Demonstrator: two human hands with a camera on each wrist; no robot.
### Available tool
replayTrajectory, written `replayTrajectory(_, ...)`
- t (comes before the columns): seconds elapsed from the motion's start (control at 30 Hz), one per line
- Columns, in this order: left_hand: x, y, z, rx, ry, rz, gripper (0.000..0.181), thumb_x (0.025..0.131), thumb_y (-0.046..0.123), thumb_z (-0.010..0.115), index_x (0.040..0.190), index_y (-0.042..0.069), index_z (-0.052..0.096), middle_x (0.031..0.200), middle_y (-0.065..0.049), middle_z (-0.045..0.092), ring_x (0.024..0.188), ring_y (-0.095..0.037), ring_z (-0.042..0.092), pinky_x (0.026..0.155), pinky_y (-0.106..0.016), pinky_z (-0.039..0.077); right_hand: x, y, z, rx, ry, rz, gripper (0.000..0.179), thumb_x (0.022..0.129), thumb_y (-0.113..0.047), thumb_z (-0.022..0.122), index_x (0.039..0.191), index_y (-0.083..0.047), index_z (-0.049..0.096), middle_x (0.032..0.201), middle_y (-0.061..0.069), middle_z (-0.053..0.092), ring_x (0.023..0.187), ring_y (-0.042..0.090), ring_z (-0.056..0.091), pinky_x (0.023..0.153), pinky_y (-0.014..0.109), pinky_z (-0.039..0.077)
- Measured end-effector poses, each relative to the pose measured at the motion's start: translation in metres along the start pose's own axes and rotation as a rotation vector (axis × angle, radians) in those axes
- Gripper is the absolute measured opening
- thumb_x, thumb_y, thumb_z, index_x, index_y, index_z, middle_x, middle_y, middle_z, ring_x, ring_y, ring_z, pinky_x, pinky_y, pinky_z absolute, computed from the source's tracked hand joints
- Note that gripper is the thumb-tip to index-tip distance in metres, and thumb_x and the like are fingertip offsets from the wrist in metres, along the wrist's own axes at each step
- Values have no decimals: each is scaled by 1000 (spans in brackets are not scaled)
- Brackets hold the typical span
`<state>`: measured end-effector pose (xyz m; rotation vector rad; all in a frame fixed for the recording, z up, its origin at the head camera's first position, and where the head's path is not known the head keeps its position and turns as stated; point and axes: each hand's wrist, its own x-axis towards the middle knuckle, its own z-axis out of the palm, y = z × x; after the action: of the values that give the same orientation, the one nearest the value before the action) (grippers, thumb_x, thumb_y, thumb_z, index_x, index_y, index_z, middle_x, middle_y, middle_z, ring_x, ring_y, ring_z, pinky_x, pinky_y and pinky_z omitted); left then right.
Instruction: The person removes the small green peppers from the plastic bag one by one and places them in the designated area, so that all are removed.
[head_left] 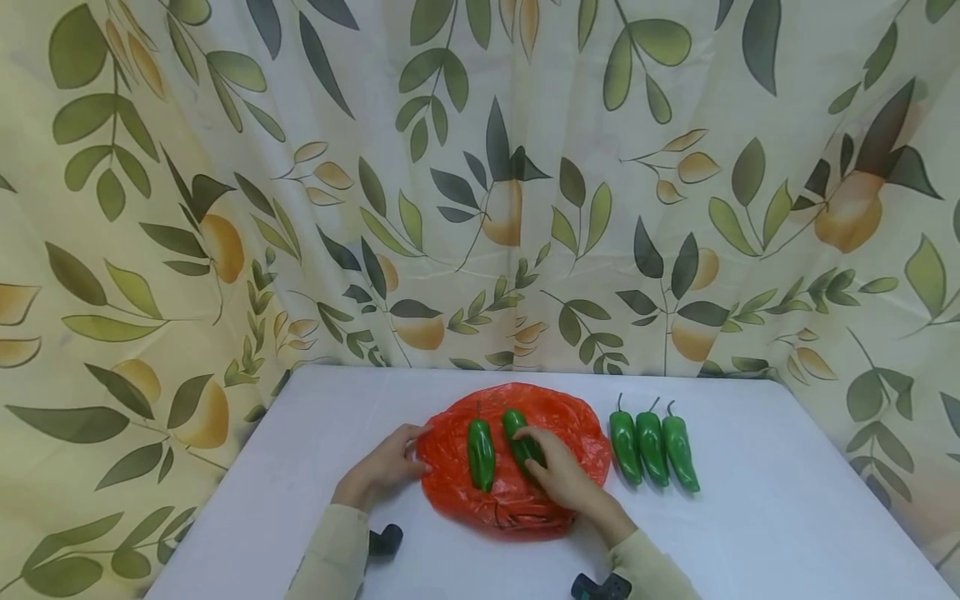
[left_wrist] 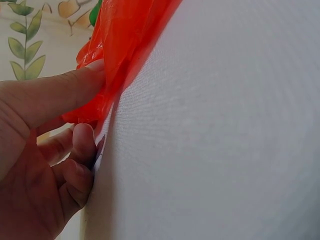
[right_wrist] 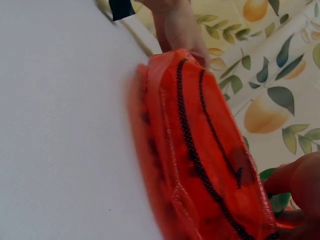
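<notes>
A red plastic bag lies spread on the white table, black cord-like lines showing along its near side in the right wrist view. One green chili pepper rests on it, stem pointing away. To the right of that pepper, my right hand grips a second green pepper over the bag, its lower part hidden by the fingers. At the bag's left edge, my left hand pinches the red plastic; the left wrist view shows the thumb on top and fingers beneath.
Three more green peppers lie side by side on the white table, just right of the bag. Behind the table hangs a curtain printed with leaves and fruit. A dark wrist device sits by the right sleeve.
</notes>
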<state>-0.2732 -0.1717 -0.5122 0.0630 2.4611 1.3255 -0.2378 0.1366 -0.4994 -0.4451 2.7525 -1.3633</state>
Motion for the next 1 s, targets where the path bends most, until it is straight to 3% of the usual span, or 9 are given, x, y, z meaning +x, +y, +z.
replayTrajectory(0.13,0,-1,0,6,1,11,65,84,15,80,143,26,56,142,-3,53,138,-35,43,113,-68,36,3,0,-4,23,35,8,43,95,4,61,132,-16,51,135,15,56,128,37,54,108,62,46)
replayTrajectory(0.27,0,0,0,-16,3,12,66,83,13,80,144,25,56,143,-3,53,142,-37,40,114,-70,33,4,0,-8,20,28,26,69,94,4,62,152,-25,38,145,18,47,133,38,50,108,64,45)
replayTrajectory(0.37,0,0,1,-19,3,9,67,83,13,80,145,26,55,144,-3,52,143,-38,39,114,-70,33,3,-1,-10,18,12,31,80,94,4,61,158,-33,31,146,18,45,134,38,48,108,64,45)
replayTrajectory(0.7,0,-1,0,-9,-1,12,66,84,14,80,144,25,55,142,-2,53,139,-35,42,114,-68,35,2,-11,-16,82,35,84,62,96,-2,53,150,-28,41,137,20,44,126,38,49,101,63,51)
replayTrajectory(1.0,-1,1,-1,5,-4,23,66,84,14,80,144,26,55,142,-2,53,140,-35,41,114,-67,36,2,-11,-18,87,53,27,52,102,-9,55,148,-30,41,144,18,45,133,40,47,104,64,49)
